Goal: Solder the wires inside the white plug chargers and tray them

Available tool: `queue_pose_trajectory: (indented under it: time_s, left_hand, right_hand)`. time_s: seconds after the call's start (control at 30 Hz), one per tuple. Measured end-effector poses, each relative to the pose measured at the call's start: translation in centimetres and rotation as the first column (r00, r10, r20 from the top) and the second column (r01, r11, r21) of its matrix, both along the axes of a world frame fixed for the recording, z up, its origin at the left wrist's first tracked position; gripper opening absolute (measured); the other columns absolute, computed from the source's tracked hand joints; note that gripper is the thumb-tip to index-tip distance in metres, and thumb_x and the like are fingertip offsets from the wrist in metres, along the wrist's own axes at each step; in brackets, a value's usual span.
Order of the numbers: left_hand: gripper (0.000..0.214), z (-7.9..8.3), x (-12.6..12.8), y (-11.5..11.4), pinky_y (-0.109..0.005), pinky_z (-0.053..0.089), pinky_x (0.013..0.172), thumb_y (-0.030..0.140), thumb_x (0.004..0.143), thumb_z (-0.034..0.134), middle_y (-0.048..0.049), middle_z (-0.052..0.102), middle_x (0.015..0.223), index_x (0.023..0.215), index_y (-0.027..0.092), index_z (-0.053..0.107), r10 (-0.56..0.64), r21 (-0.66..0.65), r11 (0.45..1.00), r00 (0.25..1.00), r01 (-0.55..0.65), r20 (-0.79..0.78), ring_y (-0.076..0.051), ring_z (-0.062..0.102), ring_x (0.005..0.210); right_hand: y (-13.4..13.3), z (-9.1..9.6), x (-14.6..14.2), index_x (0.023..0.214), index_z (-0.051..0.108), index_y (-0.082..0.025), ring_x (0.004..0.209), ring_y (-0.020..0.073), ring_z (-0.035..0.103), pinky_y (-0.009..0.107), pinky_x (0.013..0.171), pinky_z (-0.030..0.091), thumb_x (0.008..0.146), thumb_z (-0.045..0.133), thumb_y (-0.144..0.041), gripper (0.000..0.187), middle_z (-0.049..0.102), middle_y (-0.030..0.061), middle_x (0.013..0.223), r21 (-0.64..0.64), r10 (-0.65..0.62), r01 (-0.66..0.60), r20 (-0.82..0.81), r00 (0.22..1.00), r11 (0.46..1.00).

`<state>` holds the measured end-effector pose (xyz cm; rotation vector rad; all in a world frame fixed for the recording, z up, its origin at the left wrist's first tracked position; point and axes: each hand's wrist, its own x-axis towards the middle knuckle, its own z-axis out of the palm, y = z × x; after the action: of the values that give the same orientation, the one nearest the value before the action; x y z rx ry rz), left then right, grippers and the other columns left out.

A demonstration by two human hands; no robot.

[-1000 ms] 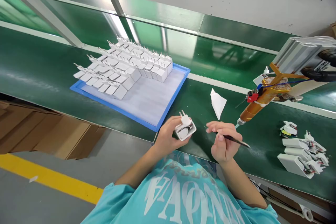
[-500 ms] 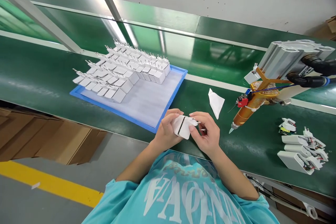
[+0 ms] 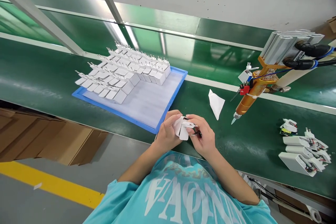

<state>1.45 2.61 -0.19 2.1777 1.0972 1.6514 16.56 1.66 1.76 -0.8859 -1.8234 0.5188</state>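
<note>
Just below the middle of the frame, a white charger (image 3: 178, 128) is being held in both hands, in front of the near edge of the green table (image 3: 249, 154). The left hand (image 3: 167, 132) is being kept wrapped around its body, the fingers clamped on the casing. By the right hand (image 3: 204, 134) the pronged plug (image 3: 189, 125) is being pinched — those fingers are being closed on the charger's end, and a dark tool (image 3: 197, 133) is also being carried in them, mostly hidden. The plug's prongs are being pointed toward the right of the frame.

At centre left, rows of white units (image 3: 126, 70) are being borne by a blue-rimmed tray (image 3: 131, 119), their prongs being held upward; its near right part is being left bare. Right of centre, a folded white paper (image 3: 216, 104) is being supported by the table. At upper right, an orange dispenser (image 3: 246, 103) is being held tilted — its nozzle (image 3: 233, 120) being aimed down and left. At the right edge, three open cases (image 3: 296, 162) are being lined up side by side, with a circuit board (image 3: 288, 126) being kept just above them in the frame.
</note>
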Motion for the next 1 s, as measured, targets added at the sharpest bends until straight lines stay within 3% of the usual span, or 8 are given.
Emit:
queue_pose_trajectory:
  time_s: [0.17, 0.3, 0.4, 0.6, 0.77, 0.87, 0.93, 1.0]
  left_hand:
    - [0.064, 0.0, 0.1, -0.1, -0.029, 0.056, 0.069, 0.017, 0.081, 0.07, -0.0079, 0.05, 0.104, 0.129, 0.025, 0.029, 0.01, 0.026, 1.0, 0.999, -0.009, -0.032, -0.017, 0.056, 0.092]
    - [0.063, -0.2, 0.1, -0.1, -0.029, 0.057, 0.07, 0.016, 0.08, 0.07, -0.0082, 0.05, 0.105, 0.126, 0.025, 0.029, 0.018, 0.016, 1.0, 0.998, -0.017, -0.064, -0.017, 0.056, 0.093]
    - [0.063, -0.4, 0.3, 0.0, -0.028, 0.057, 0.068, 0.012, 0.078, 0.07, -0.0079, 0.051, 0.103, 0.124, 0.025, 0.03, 0.031, 0.04, 0.999, 0.995, -0.028, -0.091, -0.017, 0.056, 0.094]
    - [0.051, -0.2, 0.4, 0.1, -0.024, 0.054, 0.061, 0.016, 0.079, 0.068, -0.0071, 0.054, 0.101, 0.114, 0.024, 0.032, 0.103, 0.057, 0.994, 0.983, -0.095, -0.153, -0.016, 0.059, 0.088]
    - [0.019, 1.1, -0.9, -0.3, -0.038, 0.053, 0.081, 0.019, 0.082, 0.064, -0.0084, 0.067, 0.102, 0.093, 0.022, 0.048, 0.148, 0.074, 0.989, 0.899, -0.129, -0.412, -0.024, 0.064, 0.098]
    - [0.019, 1.5, -2.5, -0.1, -0.03, 0.052, 0.07, 0.024, 0.081, 0.065, -0.0042, 0.071, 0.095, 0.081, 0.022, 0.047, 0.09, -0.179, 0.973, 0.957, -0.143, -0.275, -0.019, 0.066, 0.082]
    - [0.028, 1.8, -3.9, 0.7, -0.027, 0.051, 0.063, 0.034, 0.08, 0.066, -0.0024, 0.07, 0.085, 0.076, 0.022, 0.04, 0.084, -0.492, 0.867, 0.996, -0.075, -0.003, -0.017, 0.065, 0.073]
    - [0.038, 2.0, -5.4, 1.8, -0.027, 0.051, 0.06, 0.045, 0.079, 0.064, -0.0009, 0.066, 0.076, 0.074, 0.023, 0.033, 0.174, -0.69, 0.719, 0.938, 0.088, 0.301, -0.017, 0.064, 0.069]
  right_hand:
    - [0.1, -0.3, 0.1, 0.11, 0.056, -0.023, 0.099, 0.0161, 0.067, 0.022, 0.063, 0.055, 0.092, 0.054, -0.018, 0.019, 0.069, 0.0084, 0.11, -0.018, -0.016, 0.016, 0.003, 1.0, 1.0]
    - [0.3, -0.3, 0.3, 0.109, 0.053, -0.024, 0.073, 0.0114, 0.069, 0.02, 0.052, 0.052, 0.09, 0.059, -0.025, 0.02, 0.071, 0.0056, 0.11, -0.197, 0.007, -0.019, -0.059, 0.998, 0.98]
    - [0.6, -0.1, 0.3, 0.116, 0.052, -0.024, 0.07, 0.0107, 0.068, 0.021, 0.058, 0.055, 0.091, 0.058, -0.028, 0.027, 0.073, 0.0037, 0.109, -0.281, 0.016, -0.031, -0.054, 0.998, 0.959]
    - [0.7, -0.7, 0.2, 0.108, 0.062, -0.022, 0.069, 0.0122, 0.069, 0.022, 0.062, 0.056, 0.092, 0.053, -0.028, 0.019, 0.075, 0.0026, 0.098, -0.195, -0.049, 0.06, 0.057, 0.997, 0.979]
    - [0.7, -1.3, -0.2, 0.107, 0.062, -0.021, 0.069, 0.012, 0.068, 0.021, 0.062, 0.055, 0.093, 0.055, -0.028, 0.017, 0.074, 0.0017, 0.091, -0.159, -0.098, 0.11, 0.082, 0.992, 0.981]
    - [0.8, -1.1, -0.4, 0.106, 0.062, -0.02, 0.071, 0.0122, 0.067, 0.022, 0.061, 0.054, 0.093, 0.055, -0.031, 0.018, 0.072, 0.003, 0.093, -0.154, -0.081, 0.095, 0.095, 0.992, 0.984]
    - [1.0, -0.9, -0.3, 0.105, 0.062, -0.02, 0.072, 0.0122, 0.066, 0.022, 0.055, 0.051, 0.094, 0.054, -0.033, 0.019, 0.07, 0.0043, 0.096, -0.166, -0.069, 0.086, 0.107, 0.992, 0.982]
    - [1.2, -0.8, 0.0, 0.104, 0.062, -0.02, 0.073, 0.0124, 0.065, 0.021, 0.051, 0.048, 0.094, 0.053, -0.033, 0.019, 0.069, 0.005, 0.096, -0.19, -0.084, 0.104, 0.113, 0.99, 0.976]
